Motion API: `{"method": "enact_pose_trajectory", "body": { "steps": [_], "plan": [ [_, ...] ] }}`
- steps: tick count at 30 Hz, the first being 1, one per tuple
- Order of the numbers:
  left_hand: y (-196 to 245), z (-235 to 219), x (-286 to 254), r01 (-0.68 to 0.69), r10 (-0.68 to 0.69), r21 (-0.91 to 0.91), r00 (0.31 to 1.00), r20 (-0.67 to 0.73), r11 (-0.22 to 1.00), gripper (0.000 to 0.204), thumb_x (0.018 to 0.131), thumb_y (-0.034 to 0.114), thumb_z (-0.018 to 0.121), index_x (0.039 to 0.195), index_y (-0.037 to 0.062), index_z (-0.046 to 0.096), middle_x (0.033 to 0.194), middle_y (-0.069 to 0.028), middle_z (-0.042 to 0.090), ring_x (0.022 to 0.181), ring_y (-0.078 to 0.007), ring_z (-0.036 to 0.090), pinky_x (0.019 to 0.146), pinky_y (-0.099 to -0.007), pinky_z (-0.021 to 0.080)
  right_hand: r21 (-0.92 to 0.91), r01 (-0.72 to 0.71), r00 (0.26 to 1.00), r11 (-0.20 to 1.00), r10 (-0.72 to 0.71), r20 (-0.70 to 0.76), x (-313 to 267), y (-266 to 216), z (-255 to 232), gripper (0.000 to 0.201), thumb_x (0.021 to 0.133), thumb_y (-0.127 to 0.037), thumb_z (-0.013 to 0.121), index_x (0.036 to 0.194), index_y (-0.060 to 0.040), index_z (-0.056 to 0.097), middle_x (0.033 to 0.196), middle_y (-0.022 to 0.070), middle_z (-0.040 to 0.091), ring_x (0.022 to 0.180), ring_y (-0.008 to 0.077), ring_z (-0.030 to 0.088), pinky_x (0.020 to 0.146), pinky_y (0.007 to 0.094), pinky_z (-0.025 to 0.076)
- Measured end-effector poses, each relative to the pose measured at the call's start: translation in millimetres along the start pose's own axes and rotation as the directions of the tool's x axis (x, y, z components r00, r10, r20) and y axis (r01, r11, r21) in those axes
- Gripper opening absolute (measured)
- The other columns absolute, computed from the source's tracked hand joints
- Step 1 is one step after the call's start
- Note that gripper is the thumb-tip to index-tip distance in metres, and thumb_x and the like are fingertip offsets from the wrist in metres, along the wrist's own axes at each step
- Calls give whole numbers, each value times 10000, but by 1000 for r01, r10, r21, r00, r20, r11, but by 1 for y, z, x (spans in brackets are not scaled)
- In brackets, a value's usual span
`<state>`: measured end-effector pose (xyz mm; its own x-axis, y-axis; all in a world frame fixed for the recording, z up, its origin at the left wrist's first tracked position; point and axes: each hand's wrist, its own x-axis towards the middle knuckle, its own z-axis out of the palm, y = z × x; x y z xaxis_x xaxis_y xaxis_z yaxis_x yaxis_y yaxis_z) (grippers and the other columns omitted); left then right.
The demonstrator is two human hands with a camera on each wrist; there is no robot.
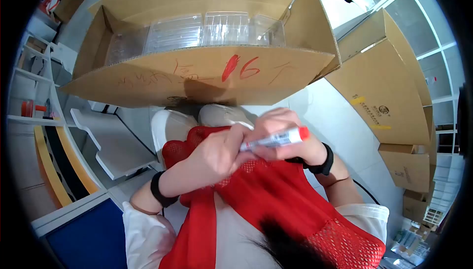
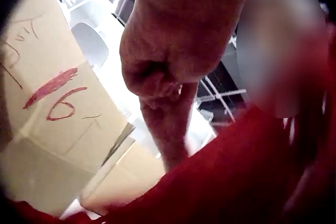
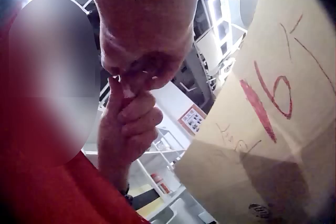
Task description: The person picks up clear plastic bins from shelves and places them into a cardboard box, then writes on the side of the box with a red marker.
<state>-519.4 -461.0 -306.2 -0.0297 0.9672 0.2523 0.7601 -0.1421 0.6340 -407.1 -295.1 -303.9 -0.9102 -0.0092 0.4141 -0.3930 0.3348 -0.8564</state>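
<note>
In the head view a marker (image 1: 276, 140) with a pale printed barrel and a red end lies across both hands, in front of the red vest (image 1: 276, 185). My left hand (image 1: 217, 153) pinches its left end, fingers curled. Close against it, my right hand (image 1: 278, 121) curls round the barrel, and the red end sticks out to the right. The right wrist view shows the left hand's bent fingers (image 3: 139, 119) meeting the right hand from below. Most of the marker is hidden behind the hands in both wrist views.
Ahead stands an open cardboard box (image 1: 197, 77) with clear plastic cases (image 1: 226, 28) inside and a red "16" on its front. More cardboard boxes (image 1: 379, 101) stand at the right. White shelving (image 1: 34, 77) and a blue panel (image 1: 86, 234) are at the left.
</note>
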Motion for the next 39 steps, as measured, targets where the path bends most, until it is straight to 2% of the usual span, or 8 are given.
{"method": "enact_pose_trajectory", "body": {
  "steps": [2,4,5,6,9,12,23,39],
  "plan": [
    [6,-19,-4,239,-195,-339,968,158,910,179,797,34,562,948,-4,472,806,-150,541,687,-270,580,573,-320,462,-99,63,971,993,-84,-224,-29,-6,-41,196,763,-254,608,795,-61,585,670,71,557,604,197,535,563,316,429],
    [-9,-28,-14,205,-194,-343,979,67,917,115,820,4,503,933,8,486,789,-146,546,684,-265,580,582,-325,457,-86,278,618,957,-246,-746,-46,-25,-90,332,849,-371,504,863,-44,563,685,69,542,639,168,533,596,319,446],
    [-16,-38,-10,320,-321,-254,946,39,913,138,793,18,539,925,35,506,800,-132,553,689,-268,566,620,-339,452,-176,282,586,943,-315,-747,-44,-37,-96,326,849,-368,506,878,-48,560,694,66,541,650,171,540,614,320,449],
    [-33,-45,6,61,-50,58,983,-176,996,217,754,68,596,957,49,521,804,-114,562,703,-277,551,630,-338,446,-274,184,601,944,-329,-729,-44,-24,-85,291,834,-334,525,881,-49,567,720,70,549,660,180,545,615,315,450],
    [-52,-61,73,62,148,589,942,-300,806,410,705,249,665,1064,91,545,969,-79,541,929,-251,495,771,-358,395,-756,-79,849,650,-354,-393,-22,18,-42,279,729,-213,621,942,-35,627,849,125,576,709,235,570,577,286,459],
    [-128,-58,115,20,176,696,962,-208,718,304,764,373,600,768,70,630,874,-49,549,853,-240,510,738,-359,414,-648,53,798,760,-422,-430,5,73,-11,269,667,-105,646,918,-14,617,859,142,584,698,274,585,596,335,478],
    [-178,-60,149,271,-268,470,960,-76,840,419,850,466,472,795,97,662,830,-54,599,806,-281,564,691,-370,448,-657,-165,783,736,-307,-541,29,133,28,358,671,-26,657,1022,-62,595,885,106,578,684,266,597,581,330,494],
    [-178,-61,154,335,-349,436,936,-50,835,446,854,501,446,865,107,655,866,-45,629,844,-273,581,744,-339,455,-646,-324,740,691,-241,-628,2,139,27,397,680,-59,658,1068,-65,577,946,111,593,770,275,600,645,342,496]
  ]
}}
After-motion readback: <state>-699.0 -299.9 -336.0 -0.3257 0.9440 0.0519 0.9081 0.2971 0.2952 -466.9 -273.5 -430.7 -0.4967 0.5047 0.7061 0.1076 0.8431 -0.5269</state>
